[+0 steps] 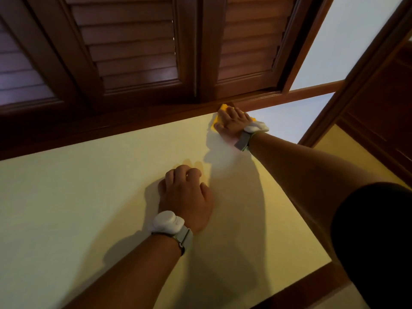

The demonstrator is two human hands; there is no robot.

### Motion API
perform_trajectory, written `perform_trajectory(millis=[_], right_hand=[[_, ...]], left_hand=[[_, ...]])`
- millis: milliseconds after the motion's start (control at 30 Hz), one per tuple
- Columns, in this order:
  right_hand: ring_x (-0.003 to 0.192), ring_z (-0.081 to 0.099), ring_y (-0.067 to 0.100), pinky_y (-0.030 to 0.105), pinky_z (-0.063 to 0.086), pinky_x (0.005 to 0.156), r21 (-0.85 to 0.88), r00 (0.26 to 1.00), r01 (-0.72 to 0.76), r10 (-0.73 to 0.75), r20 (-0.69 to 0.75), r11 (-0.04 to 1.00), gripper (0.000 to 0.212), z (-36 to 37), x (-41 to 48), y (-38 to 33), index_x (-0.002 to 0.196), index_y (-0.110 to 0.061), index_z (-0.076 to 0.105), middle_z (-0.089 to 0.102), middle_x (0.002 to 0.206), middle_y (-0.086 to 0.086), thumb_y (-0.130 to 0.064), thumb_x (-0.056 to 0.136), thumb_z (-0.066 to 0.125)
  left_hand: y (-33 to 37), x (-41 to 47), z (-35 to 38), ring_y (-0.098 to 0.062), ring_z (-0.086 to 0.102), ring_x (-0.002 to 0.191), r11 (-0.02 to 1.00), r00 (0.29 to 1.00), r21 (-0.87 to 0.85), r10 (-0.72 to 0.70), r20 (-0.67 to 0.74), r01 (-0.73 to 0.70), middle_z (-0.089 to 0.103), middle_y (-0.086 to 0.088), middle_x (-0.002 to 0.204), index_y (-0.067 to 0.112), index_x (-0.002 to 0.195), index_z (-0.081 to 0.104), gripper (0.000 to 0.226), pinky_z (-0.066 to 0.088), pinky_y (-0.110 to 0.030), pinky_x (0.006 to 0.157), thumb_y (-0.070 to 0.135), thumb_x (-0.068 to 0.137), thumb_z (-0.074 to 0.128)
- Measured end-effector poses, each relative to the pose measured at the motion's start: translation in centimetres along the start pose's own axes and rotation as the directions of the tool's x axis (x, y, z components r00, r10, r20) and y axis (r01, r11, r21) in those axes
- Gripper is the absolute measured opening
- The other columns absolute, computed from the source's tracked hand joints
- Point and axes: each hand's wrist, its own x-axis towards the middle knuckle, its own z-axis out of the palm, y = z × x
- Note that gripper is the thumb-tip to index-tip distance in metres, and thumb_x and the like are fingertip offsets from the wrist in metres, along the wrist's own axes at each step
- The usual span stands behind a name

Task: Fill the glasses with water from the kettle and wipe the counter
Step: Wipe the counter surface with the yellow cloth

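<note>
My right hand [231,122] lies flat with straight fingers on a yellow cloth [215,121] and presses it onto the pale counter [89,197] at its far right corner, against the wooden back ledge. Only the cloth's edges show around the hand. My left hand [186,195] rests on the middle of the counter with its fingers curled under and holds nothing. Both wrists wear white bands. No glasses or kettle are in view.
Dark wooden louvred shutters [133,45] stand behind the counter above a wooden ledge [111,123]. A wooden frame [356,85] rises at the right. The counter's front edge has a wooden trim [312,288].
</note>
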Motion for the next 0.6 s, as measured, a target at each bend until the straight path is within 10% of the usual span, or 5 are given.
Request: perform_trajectory(millis=[233,600], right_hand=[[0.149,0.028,0.033,0.045,0.017,0.119,0.044,0.999,0.036,-0.034,-0.037,0.998,0.099,0.1,1.9,0.7,0.153,-0.026,0.039,0.035,0.161,0.008,-0.069,0.069,0.006],[0.157,0.007,0.022,0.043,0.009,0.127,0.007,0.998,0.019,-0.019,0.067,1.000,0.083,0.1,-19.5,5.5,0.161,-0.034,0.015,0.012,0.170,-0.001,-0.071,0.088,0.004]], left_hand=[[-0.1,0.1,-0.1,-0.027,0.048,0.108,1.000,1.000,-0.018,0.006,0.010,-0.006,0.055,0.002,0.116,0.030,0.105,0.060,0.028,0.042,-0.043,0.088,0.041,0.083,0.047],[-0.4,-0.1,-0.2,-0.034,0.049,0.106,0.999,1.000,-0.039,0.004,0.002,-0.004,0.059,-0.006,0.114,0.022,0.102,0.065,0.025,0.042,-0.047,0.085,0.034,0.082,0.056]])
